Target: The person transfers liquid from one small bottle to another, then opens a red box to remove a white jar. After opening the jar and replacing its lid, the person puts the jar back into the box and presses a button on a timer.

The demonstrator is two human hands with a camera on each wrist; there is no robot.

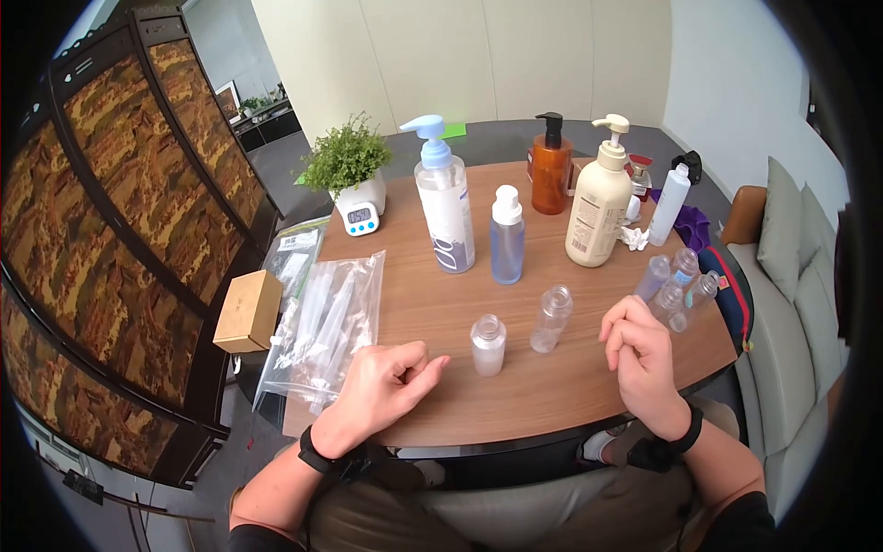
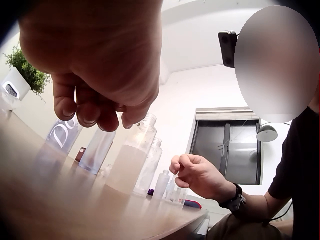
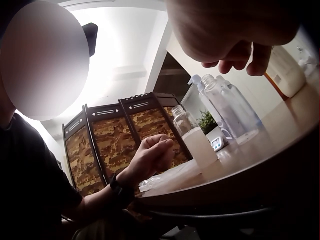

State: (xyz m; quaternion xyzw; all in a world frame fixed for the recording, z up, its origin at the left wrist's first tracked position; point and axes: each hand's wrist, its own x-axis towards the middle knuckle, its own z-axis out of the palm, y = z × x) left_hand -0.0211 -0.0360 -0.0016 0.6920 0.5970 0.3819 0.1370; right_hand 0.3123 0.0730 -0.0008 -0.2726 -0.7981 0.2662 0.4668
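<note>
My left hand (image 1: 391, 388) hovers near the table's front edge with loosely curled fingers and nothing in them. Just to its right stands a small open clear bottle (image 1: 488, 350) partly filled with cloudy whitish liquid; the right wrist view shows its liquid level too. A second open clear bottle (image 1: 552, 322), apparently without liquid, stands a little farther back to the right. My right hand (image 1: 641, 357), its fingers also loosely bent around nothing, is raised beside several small clear bottles (image 1: 670, 299) at the table's right side.
Across the back stand a white pump bottle with blue top (image 1: 444, 212), a blue-tinted bottle (image 1: 506, 244), an amber pump bottle (image 1: 551, 175) and a cream pump bottle (image 1: 596, 207). Left are a plastic bag (image 1: 326, 313), a cardboard box (image 1: 248, 311), a timer (image 1: 360, 218) and a potted plant (image 1: 349, 156).
</note>
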